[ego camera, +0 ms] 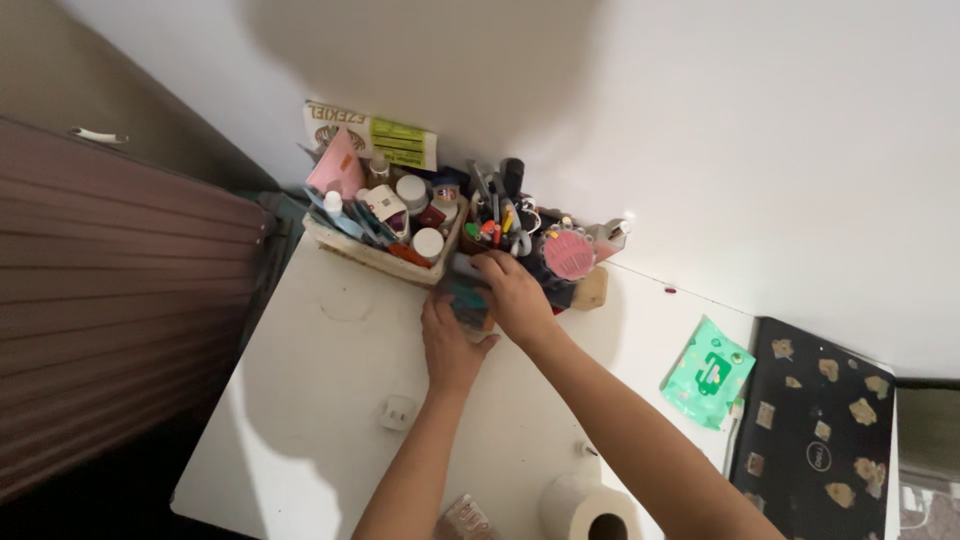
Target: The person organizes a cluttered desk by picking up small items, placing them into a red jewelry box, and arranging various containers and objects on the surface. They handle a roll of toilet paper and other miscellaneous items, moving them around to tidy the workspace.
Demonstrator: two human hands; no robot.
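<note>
Head view: both hands met at a small teal object (pixel 462 298) by the tray (pixel 345 250). The left hand (pixel 452 345) cupped it from below; the right hand (pixel 512 290) gripped its top. Step looked like handling; next, a steady hold.

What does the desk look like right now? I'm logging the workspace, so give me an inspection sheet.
Surface: white table, partly shadowed.
Job's things: small dark teal item between both hands, beside the tray.
Clutter: tray of bottles and tubes, pen holder, pink round item, green wipes pack, paper roll, sticker-covered laptop, white adapter.
Hands: left hand under the item, right hand on top.
Cables: nothing seen.
Surroundings: white wall, brown slatted panel.
</note>
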